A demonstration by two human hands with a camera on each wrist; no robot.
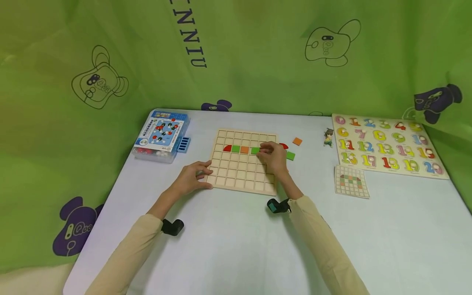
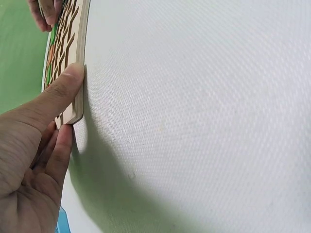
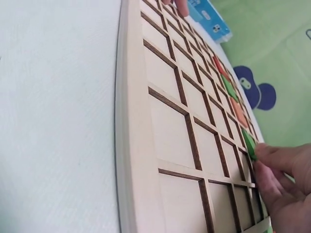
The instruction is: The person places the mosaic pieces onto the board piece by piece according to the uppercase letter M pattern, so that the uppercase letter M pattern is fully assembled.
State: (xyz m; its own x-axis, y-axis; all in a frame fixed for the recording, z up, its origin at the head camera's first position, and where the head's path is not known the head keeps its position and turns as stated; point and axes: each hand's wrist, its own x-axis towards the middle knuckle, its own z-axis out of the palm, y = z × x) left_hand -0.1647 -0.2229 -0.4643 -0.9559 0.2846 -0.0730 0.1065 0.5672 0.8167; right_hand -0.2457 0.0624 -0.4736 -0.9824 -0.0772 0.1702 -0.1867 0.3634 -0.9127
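A wooden grid board (image 1: 236,174) lies on the table. My left hand (image 1: 191,178) grips its near left corner, thumb on the near edge and fingers along the left side. One row holds a red rounded tile (image 1: 227,148), a green square tile (image 1: 235,149) and an orange square tile (image 1: 244,150). Right of these, my right hand (image 1: 274,157) pinches another green square tile (image 3: 249,144), which looks tilted at its cell in the right wrist view. Partly behind that hand is a second red rounded tile (image 1: 284,146), with a loose green tile (image 1: 291,156) beside it.
A loose orange tile (image 1: 297,141) and a small figurine (image 1: 328,137) lie right of the board. Farther right are a pattern card (image 1: 351,181) and a number puzzle board (image 1: 391,145). At the back left stand a boxed set (image 1: 160,135) and a small blue block (image 1: 183,144).
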